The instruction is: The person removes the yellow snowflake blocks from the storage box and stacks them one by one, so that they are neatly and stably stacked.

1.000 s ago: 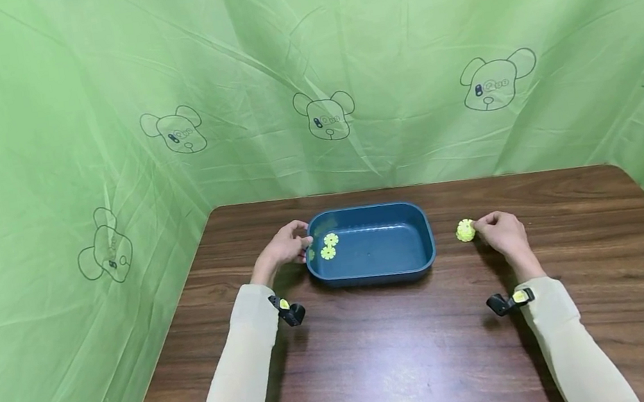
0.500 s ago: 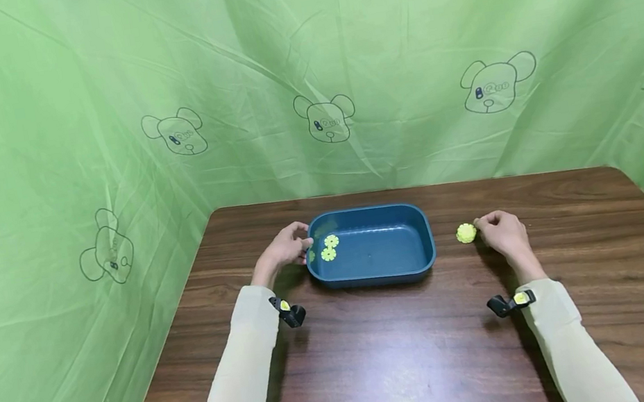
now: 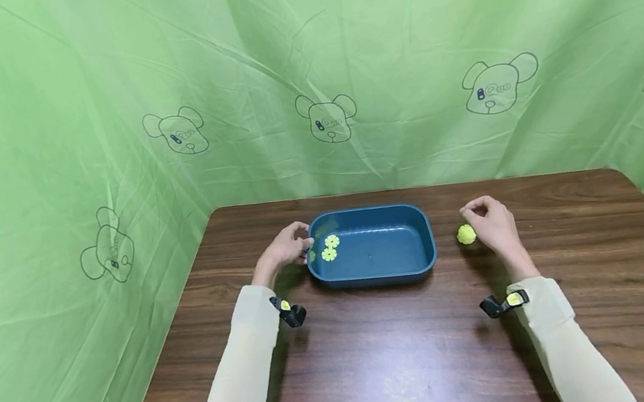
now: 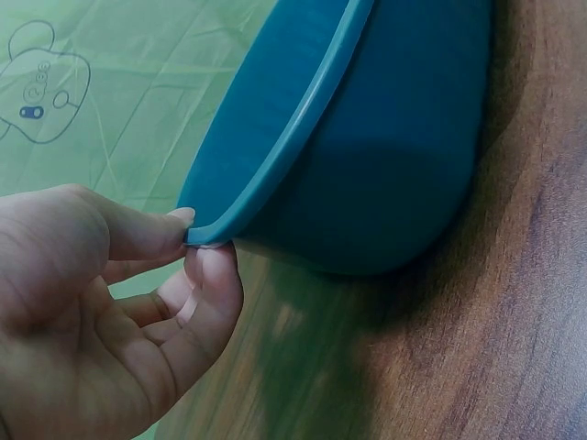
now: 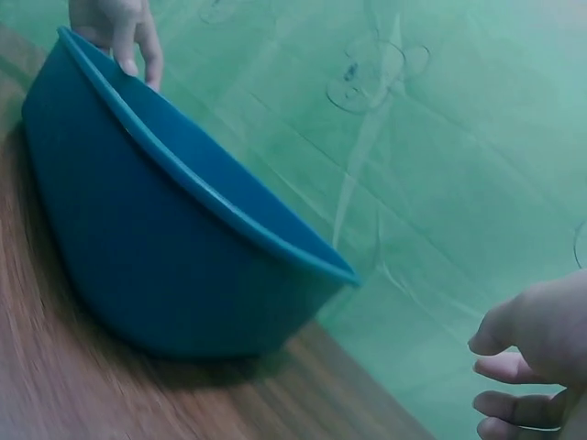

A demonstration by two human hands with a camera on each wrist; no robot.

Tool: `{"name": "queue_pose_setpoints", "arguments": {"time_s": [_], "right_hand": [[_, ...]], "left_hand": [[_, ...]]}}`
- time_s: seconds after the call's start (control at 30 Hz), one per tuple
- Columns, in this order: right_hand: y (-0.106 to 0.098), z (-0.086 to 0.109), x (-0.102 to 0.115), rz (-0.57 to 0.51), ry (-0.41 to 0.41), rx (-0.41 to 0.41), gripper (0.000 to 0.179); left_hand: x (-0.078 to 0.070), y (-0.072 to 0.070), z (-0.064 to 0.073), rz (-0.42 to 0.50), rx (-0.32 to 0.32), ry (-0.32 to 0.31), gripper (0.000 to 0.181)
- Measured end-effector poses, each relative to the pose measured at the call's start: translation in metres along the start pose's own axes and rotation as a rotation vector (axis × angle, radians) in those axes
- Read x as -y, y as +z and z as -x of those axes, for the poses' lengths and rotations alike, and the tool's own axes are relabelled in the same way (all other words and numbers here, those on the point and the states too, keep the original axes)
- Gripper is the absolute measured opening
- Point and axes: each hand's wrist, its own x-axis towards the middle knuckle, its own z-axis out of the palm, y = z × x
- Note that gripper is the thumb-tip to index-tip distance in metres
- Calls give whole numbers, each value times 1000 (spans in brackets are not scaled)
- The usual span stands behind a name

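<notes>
In the head view, my left hand (image 3: 285, 245) is at the left end of a blue plastic basin (image 3: 372, 280). The left wrist view shows my left hand (image 4: 110, 293) pinching the rim (image 4: 275, 170) between thumb and fingers. Two yellow-green, flower-shaped pieces (image 3: 329, 254) lie inside at its left side. My right hand (image 3: 493, 224) hovers by a small yellow-green heap of such pieces (image 3: 466, 235), thumb and fingertips close together above it. In the right wrist view the right hand (image 5: 541, 357) has bent fingers; I cannot tell whether they hold a piece.
A brown wood-grain table (image 3: 387, 373) bears the basin and the heap. Green cloth (image 3: 385, 43) with bear-head drawings hangs behind and on both sides. Each sleeved wrist carries a black strapped camera, such as the right wrist camera (image 3: 503, 304).
My right hand has come off the right side of the heap and moved up and left over it. The heap looks a little lower than a second ago. The left hand and basin stay put.
</notes>
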Motion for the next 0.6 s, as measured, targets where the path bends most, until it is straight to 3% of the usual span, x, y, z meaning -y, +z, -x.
{"name": "queue_pose_setpoints", "arguments": {"time_s": [0.6], "right_hand": [[32,4,50,-85,-140,38,29]], "left_hand": [[2,2,2,7,-8,8,34]]}}
